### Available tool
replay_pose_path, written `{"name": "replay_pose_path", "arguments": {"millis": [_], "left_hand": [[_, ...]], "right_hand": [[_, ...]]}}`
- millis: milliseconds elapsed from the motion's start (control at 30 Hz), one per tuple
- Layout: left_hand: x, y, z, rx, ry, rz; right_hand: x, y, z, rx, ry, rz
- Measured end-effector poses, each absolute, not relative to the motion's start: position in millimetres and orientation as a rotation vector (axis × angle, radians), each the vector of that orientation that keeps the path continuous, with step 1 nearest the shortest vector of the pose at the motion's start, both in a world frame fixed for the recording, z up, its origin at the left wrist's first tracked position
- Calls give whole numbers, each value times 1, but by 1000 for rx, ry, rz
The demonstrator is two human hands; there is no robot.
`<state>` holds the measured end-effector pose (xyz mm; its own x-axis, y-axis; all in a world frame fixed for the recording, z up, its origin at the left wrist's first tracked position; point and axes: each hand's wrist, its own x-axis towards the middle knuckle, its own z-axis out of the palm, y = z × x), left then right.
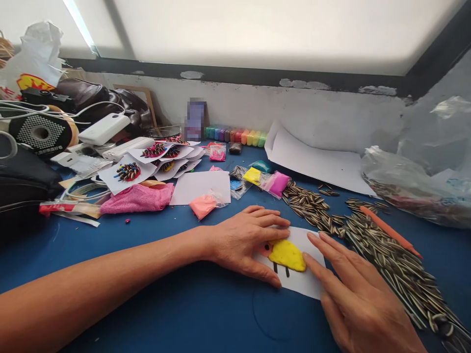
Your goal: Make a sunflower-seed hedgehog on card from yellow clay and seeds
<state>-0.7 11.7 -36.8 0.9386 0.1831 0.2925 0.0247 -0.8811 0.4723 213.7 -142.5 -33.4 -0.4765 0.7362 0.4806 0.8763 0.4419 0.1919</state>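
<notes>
Two hands, neither gripping anything: L hand (246, 239) flat over left edge of the paper (303, 283) on the desk (165, 304), R hand (362, 294) w/ fingertip at right tip of the yellow clay (287, 255), mid-paper. From here, prob. shaping; next press calls for light touch, paper steady.

We see a blue table (184, 309). On white paper (302, 281) we have a yellow patch (287, 256) and black strokes (287, 272). Toward the right edge, seeds (390, 264) show dark-and-pale stripes; toward the left, a pink cloth (136, 199); along the back edge, multicoloured packs (239, 136).
</notes>
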Motion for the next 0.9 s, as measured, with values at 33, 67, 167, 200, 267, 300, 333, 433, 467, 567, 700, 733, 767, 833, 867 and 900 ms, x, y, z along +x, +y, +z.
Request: {"name": "replay_pose_path", "arguments": {"millis": [33, 67, 167, 200, 267, 300, 333, 433, 467, 567, 700, 733, 767, 833, 867, 900], "left_hand": [[-1, 12, -37, 2616, 150, 456], [0, 12, -37, 2615, 151, 453], [0, 11, -36, 2613, 157, 449], [1, 11, -36, 2611, 157, 449], [1, 11, -35, 2606, 155, 450], [1, 11, -35, 2604, 153, 452], [1, 11, -34, 2603, 150, 453], [1, 10, -34, 2618, 157, 453], [1, 10, -33, 2626, 167, 451], [1, 10, -32, 2638, 184, 449], [2, 10, -33, 2641, 184, 462], [2, 10, -33, 2643, 191, 460], [2, 10, -33, 2646, 199, 454], [1, 9, -33, 2655, 210, 434], [2, 9, -33, 2661, 215, 422], [2, 9, -32, 2667, 221, 412]], "right_hand": [[215, -143, -34, -1370, -2387, -600], [216, -143, -35, -1368, -2407, -596], [219, -145, -38, -1370, -2457, -585], [219, -145, -38, -1373, -2462, -585], [218, -143, -38, -1373, -2454, -592], [217, -142, -38, -1376, -2441, -603], [215, -140, -38, -1380, -2426, -617], [210, -135, -36, -1379, -2392, -658], [209, -134, -36, -1378, -2382, -659], [208, -132, -35, -1419, -2347, -612], [207, -129, -34, -1477, -2299, -592], [206, -128, -34, -1480, -2300, -595], [205, -127, -34, -1479, -2308, -597], [204, -126, -34, -1475, -2316, -609], [204, -125, -34, -1472, -2318, -621], [204, -124, -34, -1470, -2318, -641]]}}
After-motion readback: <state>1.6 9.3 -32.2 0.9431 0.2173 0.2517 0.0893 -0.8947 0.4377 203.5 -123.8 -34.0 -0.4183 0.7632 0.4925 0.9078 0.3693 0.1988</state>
